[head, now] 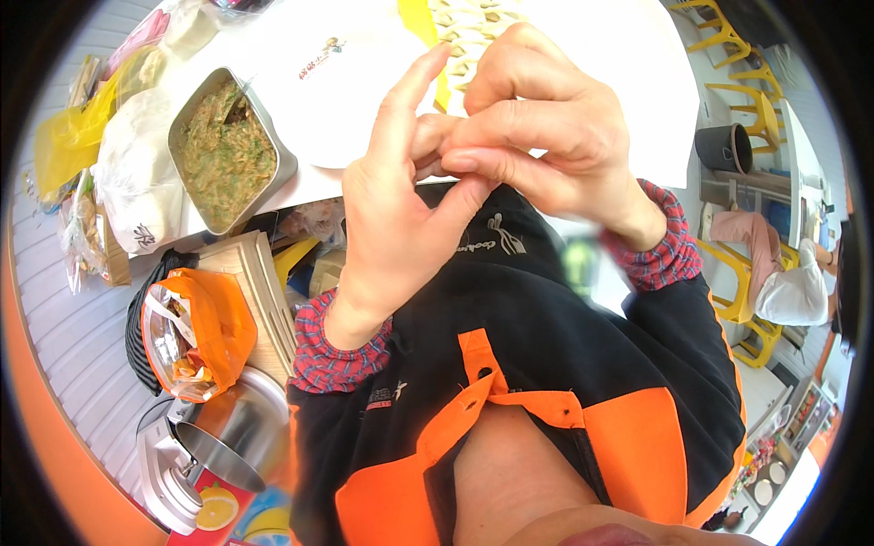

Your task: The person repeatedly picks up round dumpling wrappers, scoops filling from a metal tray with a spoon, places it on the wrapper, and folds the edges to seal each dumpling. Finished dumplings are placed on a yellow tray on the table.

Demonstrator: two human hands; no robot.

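Observation:
My left hand [403, 211] and my right hand [556, 126] meet above the table's front edge, thumbs and fingertips pinched together. Whatever may lie between the fingers is hidden by them. My left index finger points up and away from the pinch. Just beyond the hands, rows of pale folded dumplings [471, 27] sit on a yellow tray [418, 20], partly covered by my right hand. Left of the hands, a white plate [362, 109] with a printed logo lies on the table. Beside it stands a square metal container [285, 160] of greenish-brown minced filling [222, 160], with a utensil in it.
White plastic bags [136, 170] and a yellow bag [72, 147] crowd the table's left end. Below are wooden boards [263, 300], an orange bag [225, 327] and a stand mixer with a steel bowl [232, 430]. At right are yellow chairs [734, 283], a dark bin [724, 149] and a seated person [792, 293].

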